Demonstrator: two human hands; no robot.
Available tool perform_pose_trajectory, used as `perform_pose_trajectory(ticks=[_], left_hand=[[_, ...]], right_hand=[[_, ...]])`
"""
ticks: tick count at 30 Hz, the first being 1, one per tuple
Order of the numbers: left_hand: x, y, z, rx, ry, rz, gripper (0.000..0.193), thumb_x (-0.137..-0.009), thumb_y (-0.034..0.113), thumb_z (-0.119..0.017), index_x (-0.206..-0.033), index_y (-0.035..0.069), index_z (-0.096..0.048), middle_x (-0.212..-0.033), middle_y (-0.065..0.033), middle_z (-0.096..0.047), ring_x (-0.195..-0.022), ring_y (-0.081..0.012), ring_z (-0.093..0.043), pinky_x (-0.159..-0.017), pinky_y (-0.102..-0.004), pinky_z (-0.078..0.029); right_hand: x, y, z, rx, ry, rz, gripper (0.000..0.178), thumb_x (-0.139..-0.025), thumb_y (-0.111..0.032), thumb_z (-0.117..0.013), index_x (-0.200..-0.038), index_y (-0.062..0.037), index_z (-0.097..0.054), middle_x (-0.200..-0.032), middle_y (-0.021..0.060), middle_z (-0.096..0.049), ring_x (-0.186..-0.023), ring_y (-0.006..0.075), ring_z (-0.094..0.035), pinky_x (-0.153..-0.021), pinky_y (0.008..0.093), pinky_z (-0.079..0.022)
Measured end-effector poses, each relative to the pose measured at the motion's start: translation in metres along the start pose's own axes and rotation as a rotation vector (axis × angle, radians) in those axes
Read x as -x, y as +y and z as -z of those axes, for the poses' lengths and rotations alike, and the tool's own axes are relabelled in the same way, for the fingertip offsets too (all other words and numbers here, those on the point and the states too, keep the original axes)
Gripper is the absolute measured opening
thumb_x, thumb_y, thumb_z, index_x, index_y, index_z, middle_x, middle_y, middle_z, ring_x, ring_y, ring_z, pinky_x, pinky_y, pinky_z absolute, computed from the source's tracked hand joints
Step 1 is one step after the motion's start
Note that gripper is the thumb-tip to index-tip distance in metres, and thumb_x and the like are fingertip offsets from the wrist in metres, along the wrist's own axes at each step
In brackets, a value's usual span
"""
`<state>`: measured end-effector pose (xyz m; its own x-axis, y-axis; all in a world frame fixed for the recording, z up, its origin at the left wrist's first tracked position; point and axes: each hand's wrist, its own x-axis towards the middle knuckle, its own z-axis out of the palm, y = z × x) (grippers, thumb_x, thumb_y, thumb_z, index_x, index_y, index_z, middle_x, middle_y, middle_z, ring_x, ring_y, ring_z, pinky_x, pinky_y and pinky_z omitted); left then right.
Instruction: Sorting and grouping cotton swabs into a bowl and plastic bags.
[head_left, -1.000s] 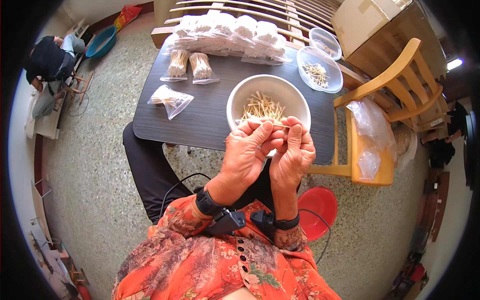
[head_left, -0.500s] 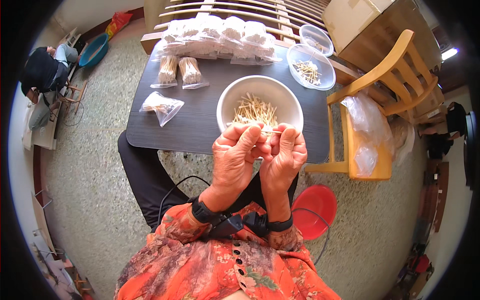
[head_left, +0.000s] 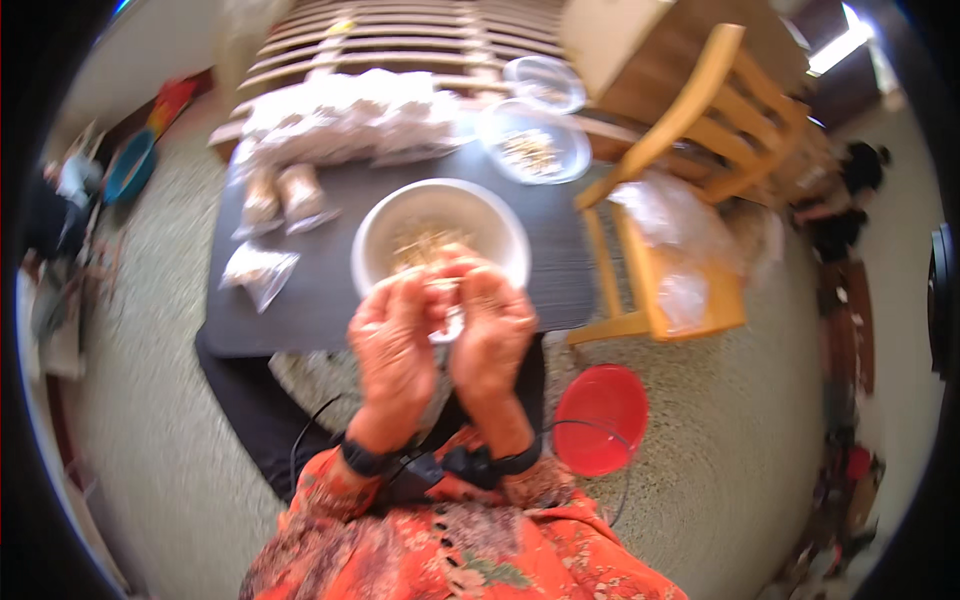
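Note:
Both hands meet over the near rim of a white bowl (head_left: 372, 222) that holds a heap of loose wooden-stick cotton swabs (head_left: 425, 245). My left hand (head_left: 393, 335) is closed, fingertips pinched together. My right hand (head_left: 490, 325) is closed beside it, thumb and fingers pressed in toward the left. Between the fingertips shows a short, pale cotton swab (head_left: 443, 284), blurred by motion. The lower fingers hide part of what they hold. Left of the bowl lies a small clear bag of swabs (head_left: 258, 272), with two filled swab packs (head_left: 300, 198) behind it.
Many bagged swab packs (head_left: 350, 115) are piled along the table's (head_left: 300, 320) far side. A clear tub (head_left: 535, 145) with swabs stands at the far right. A wooden chair (head_left: 700, 285) holding plastic bags is on the right. A red basin (head_left: 600, 420) sits on the floor.
The whole view has swung, shifting the table and bowl left in the picture, and is now blurred. My hands stay together at the bowl's near rim, still pinching.

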<state>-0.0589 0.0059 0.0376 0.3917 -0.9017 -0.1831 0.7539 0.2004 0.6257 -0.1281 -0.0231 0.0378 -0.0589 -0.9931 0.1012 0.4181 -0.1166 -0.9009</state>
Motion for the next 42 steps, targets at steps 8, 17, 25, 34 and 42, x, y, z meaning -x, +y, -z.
perform_pose_trajectory(ticks=[8, 17, 25, 34, 42], left_hand=[[-0.002, -0.007, 0.011, 0.111, -0.102, 0.005, 0.021, -0.093, 0.017, -0.055, -0.105, 0.001, -0.059, -0.086, -0.0054, -0.062, -0.068, -0.0094, -0.056, -0.056, -0.0209, -0.047], [-0.004, 0.000, 0.003, 0.164, -0.208, 0.018, 0.015, -0.095, 0.019, -0.052, -0.092, 0.005, -0.057, -0.073, -0.0006, -0.049, -0.063, -0.0093, -0.045, -0.055, -0.0226, -0.041], [-0.006, 0.007, 0.021, 0.147, -0.119, 0.061, 0.017, -0.094, 0.021, -0.055, -0.097, 0.005, -0.059, -0.077, -0.0004, -0.054, -0.069, -0.0086, -0.049, -0.061, -0.0218, -0.041], [-0.008, -0.004, 0.004, 0.140, -0.203, 0.078, 0.027, -0.094, 0.022, -0.053, -0.110, 0.001, -0.059, -0.102, -0.0062, -0.063, -0.089, -0.0127, -0.058, -0.081, -0.0293, -0.048], [-0.003, 0.000, 0.004, 0.174, -0.132, 0.082, 0.009, -0.089, 0.012, -0.060, -0.094, 0.004, -0.062, -0.092, -0.0060, -0.065, -0.082, -0.0131, -0.060, -0.076, -0.0290, -0.049]], right_hand=[[0.002, 0.000, -0.007, -0.312, -0.033, -0.207, 0.018, -0.091, -0.018, -0.059, -0.098, -0.0022, -0.064, -0.084, 0.0021, -0.064, -0.062, -0.0009, -0.052, -0.050, 0.0114, -0.041], [-0.003, 0.002, -0.010, -0.435, -0.108, -0.053, 0.012, -0.089, -0.014, -0.062, -0.083, -0.0048, -0.057, -0.093, 0.0042, -0.060, -0.059, 0.0012, -0.049, -0.048, 0.0132, -0.040], [0.004, 0.011, -0.013, -0.434, -0.134, -0.227, 0.011, -0.090, -0.013, -0.059, -0.088, -0.0024, -0.060, -0.093, 0.0085, -0.063, -0.066, 0.0042, -0.054, -0.053, 0.0153, -0.044], [-0.002, -0.001, 0.001, -0.346, -0.111, -0.107, 0.015, -0.090, -0.008, -0.057, -0.099, 0.0027, -0.064, -0.110, 0.0150, -0.063, -0.094, 0.0173, -0.061, -0.083, 0.0281, -0.050], [0.001, 0.016, -0.004, -0.469, -0.052, -0.125, 0.016, -0.085, -0.014, -0.066, -0.092, -0.0006, -0.062, -0.092, 0.0108, -0.066, -0.071, 0.0124, -0.063, -0.062, 0.0228, -0.053]])
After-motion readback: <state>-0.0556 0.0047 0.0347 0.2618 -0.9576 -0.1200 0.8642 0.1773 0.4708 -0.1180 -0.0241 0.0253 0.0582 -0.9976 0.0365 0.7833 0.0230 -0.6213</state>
